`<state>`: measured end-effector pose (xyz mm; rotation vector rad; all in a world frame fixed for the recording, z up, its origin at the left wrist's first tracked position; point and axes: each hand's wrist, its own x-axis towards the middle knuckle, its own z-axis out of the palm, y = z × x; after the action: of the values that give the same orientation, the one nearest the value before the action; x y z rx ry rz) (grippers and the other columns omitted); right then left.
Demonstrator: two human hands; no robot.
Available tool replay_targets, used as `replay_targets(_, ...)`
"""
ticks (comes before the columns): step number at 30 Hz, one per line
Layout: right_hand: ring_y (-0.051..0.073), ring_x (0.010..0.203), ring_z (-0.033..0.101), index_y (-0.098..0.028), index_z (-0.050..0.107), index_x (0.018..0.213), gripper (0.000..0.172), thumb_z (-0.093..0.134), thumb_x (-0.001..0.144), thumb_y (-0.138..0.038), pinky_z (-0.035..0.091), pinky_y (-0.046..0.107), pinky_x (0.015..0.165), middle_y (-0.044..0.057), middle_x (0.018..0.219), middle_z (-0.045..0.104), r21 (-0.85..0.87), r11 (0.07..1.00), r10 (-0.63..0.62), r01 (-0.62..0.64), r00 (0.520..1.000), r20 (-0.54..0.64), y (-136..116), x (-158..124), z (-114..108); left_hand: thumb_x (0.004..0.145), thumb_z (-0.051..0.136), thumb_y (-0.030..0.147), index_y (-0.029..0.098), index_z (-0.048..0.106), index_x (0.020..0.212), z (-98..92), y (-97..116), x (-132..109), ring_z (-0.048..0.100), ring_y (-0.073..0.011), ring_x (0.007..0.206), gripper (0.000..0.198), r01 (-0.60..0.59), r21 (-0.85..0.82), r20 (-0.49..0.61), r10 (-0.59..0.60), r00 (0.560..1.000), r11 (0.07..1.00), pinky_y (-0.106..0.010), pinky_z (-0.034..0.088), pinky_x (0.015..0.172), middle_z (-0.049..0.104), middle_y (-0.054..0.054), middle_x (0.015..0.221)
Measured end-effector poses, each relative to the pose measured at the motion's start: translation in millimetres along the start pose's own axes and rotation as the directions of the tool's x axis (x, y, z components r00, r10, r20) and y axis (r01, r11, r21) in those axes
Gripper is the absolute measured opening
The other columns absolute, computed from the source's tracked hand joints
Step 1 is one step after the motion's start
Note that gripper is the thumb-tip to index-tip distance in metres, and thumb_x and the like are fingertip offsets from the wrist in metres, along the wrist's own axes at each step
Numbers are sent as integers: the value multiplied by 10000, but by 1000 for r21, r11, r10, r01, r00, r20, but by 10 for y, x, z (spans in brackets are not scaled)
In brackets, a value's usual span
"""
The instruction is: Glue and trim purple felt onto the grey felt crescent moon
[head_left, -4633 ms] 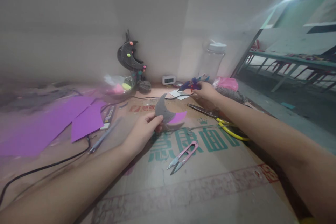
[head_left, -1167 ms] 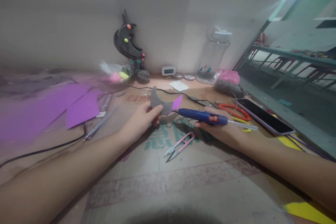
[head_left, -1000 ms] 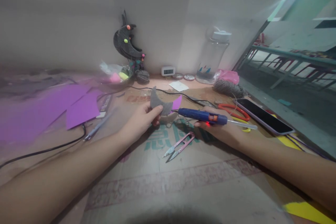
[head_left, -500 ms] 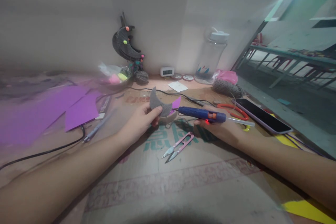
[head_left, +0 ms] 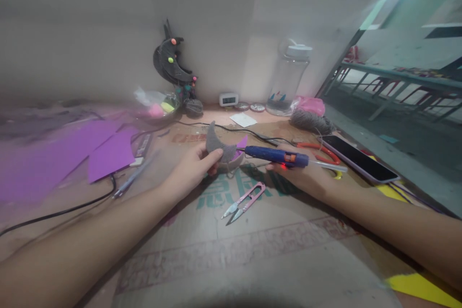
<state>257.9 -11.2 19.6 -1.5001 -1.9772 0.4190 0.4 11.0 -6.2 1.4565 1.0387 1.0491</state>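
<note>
My left hand [head_left: 204, 159] pinches a crescent moon shape [head_left: 219, 143] wrapped mostly in grey yarn, its bare end showing purple paper. In my right hand [head_left: 288, 173] is a blue hot glue gun [head_left: 267, 155] with a red light glowing and a clear glue stick out of its back. The gun's nozzle points left and meets the moon where the yarn ends; I cannot tell whether it touches. A strand of grey yarn trails below the moon. Pink thread snips [head_left: 243, 203] lie on the cardboard just below.
Purple paper [head_left: 111, 154] and a pen [head_left: 132, 178] lie at left. A grey yarn ball [head_left: 312, 121], orange-handled scissors [head_left: 321, 153] and a phone [head_left: 361, 159] are at right. Behind stand a bottle [head_left: 288, 79], a small clock [head_left: 229, 99] and a decorated grey moon [head_left: 171, 62]. A black cable [head_left: 231, 128] crosses the cardboard.
The moon's purple bare end has turned slightly, showing more of its inner side near the nozzle. Both hands keep their hold, and the view has shifted a little.
</note>
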Motion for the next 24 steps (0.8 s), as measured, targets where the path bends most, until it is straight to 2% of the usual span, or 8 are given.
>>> replay_targets(13,147,603,499,-227,508,719,312,671,784,-485,367,258,534,-30,654,534,35,999,-34,33,999,8,168,11,23,860,604,385,203,496,688,17,27,-19,437,-101,496,273,-4,35,-1,4,1000,999,-224,328,504,498,57,546)
replay_targets(20,176,646,551,-224,562,757,254,665,782,-455,404,284,567,-4,706,599,-39,998,-47,47,999,-18,149,50,9,872,598,374,200,494,704,9,24,-17,433,-99,513,263,-2,60,11,1,1000,998,-222,324,512,491,61,546)
replay_targets(24,220,704,615,-223,591,729,249,628,810,-455,475,337,657,42,752,669,45,999,-5,7,999,-45,142,127,-26,870,591,377,198,493,696,9,31,-6,441,-100,512,268,0,58,8,0,1000,998,-226,339,523,498,58,544)
